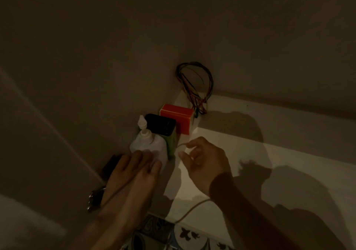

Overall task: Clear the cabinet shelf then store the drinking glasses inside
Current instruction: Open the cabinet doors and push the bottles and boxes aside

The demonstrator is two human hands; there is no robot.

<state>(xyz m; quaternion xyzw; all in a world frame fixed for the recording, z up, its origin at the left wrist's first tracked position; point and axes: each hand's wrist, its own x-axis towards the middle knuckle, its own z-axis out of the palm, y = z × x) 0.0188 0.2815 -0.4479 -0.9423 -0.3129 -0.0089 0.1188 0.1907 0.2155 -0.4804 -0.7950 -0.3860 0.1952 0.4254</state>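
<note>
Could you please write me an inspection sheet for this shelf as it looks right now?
Surface: white shelf, dim, mostly bare on the right.
Job's things: glasses, nothing seen.
Clutter: pump bottle, black box on a green box, red box, all in the left corner.
Hands: left hand rests on the bottle; right hand pinches a thin cord.
Cables: coloured wires from the wall; cord trails off the front edge.
Surroundings: patterned tiles below.

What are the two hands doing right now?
Left hand: open, fingers flat on the white pump bottle.
Right hand: pinching a thin white cord.
</note>
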